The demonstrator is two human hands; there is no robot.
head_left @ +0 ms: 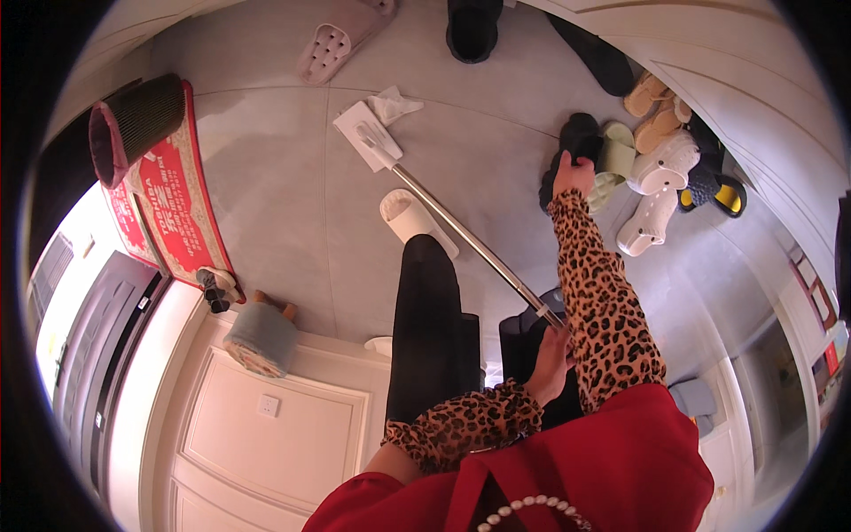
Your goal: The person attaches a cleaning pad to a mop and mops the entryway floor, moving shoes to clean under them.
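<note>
A flat mop with a metal pole (479,248) slants across the floor, its white head (356,129) flat at the far end. Close to my body, my left hand (550,365) is closed around the pole's upper end. My right hand (574,176) reaches out to the right and grips a black slipper (581,136), one of a dark pair; its fingers partly cover the shoe. Beside that pair lie pale green slippers (617,152). White clogs (667,161) sit just right of them. A crumpled white wipe (392,105) touches the mop head.
My foot wears a cream slipper (406,213) beside the pole. Tan slippers (651,111) and a dark pair with yellow insides (729,195) lie along the right cabinet. A pink slipper (330,51) and a black shoe (472,31) lie far off. Left are a red mat (182,195) and a stool (261,337).
</note>
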